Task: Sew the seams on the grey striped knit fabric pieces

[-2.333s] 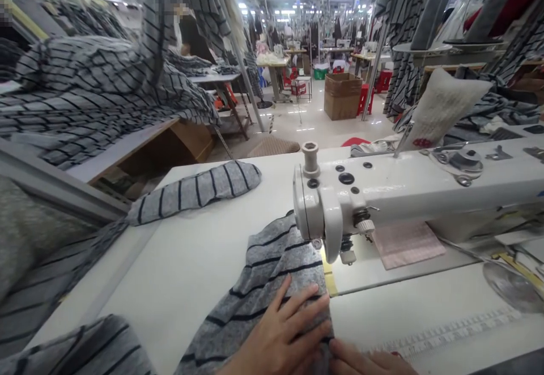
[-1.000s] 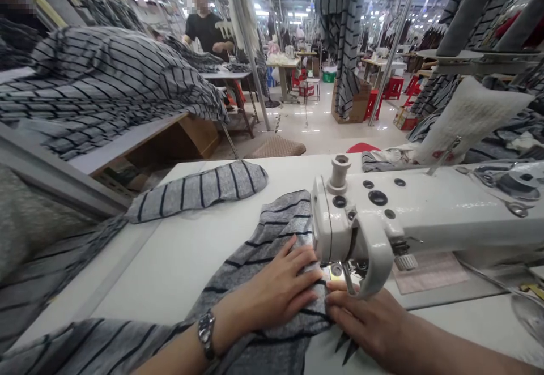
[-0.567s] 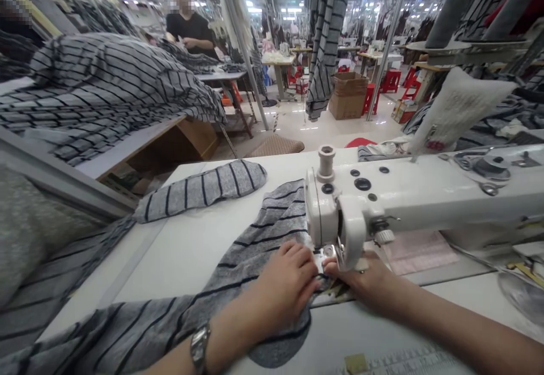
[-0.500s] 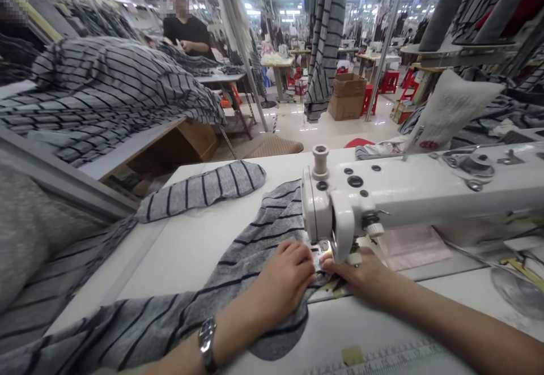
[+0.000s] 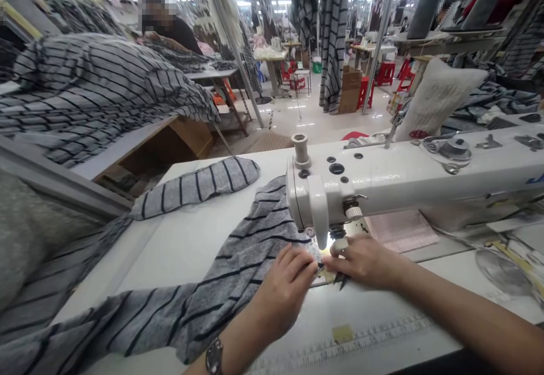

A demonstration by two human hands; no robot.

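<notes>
Grey fabric with black stripes [image 5: 238, 250] stretches over the white table to the needle area of a white sewing machine [image 5: 395, 177]. My left hand [image 5: 284, 284], with a watch at the wrist, presses its closed fingers on the fabric edge just left of the needle. My right hand [image 5: 365, 261] is beside the needle, under the machine head, its fingers pinched around something small that I cannot make out. Small dark blades or points show below its fingers. The needle tip is hidden behind the machine head and fingers.
Another striped piece [image 5: 195, 188] lies at the table's back left. A ruler strip [image 5: 365, 335] runs along the front edge. Pink cloth [image 5: 403, 230] lies beneath the machine arm. Left, striped fabric [image 5: 106, 80] is heaped on another table; a person [image 5: 170, 26] leans behind it.
The fabric's rounded lower edge no longer hangs below my left hand. My right hand has risen slightly beside the needle, and dark points now show below it. The person behind has leaned left.
</notes>
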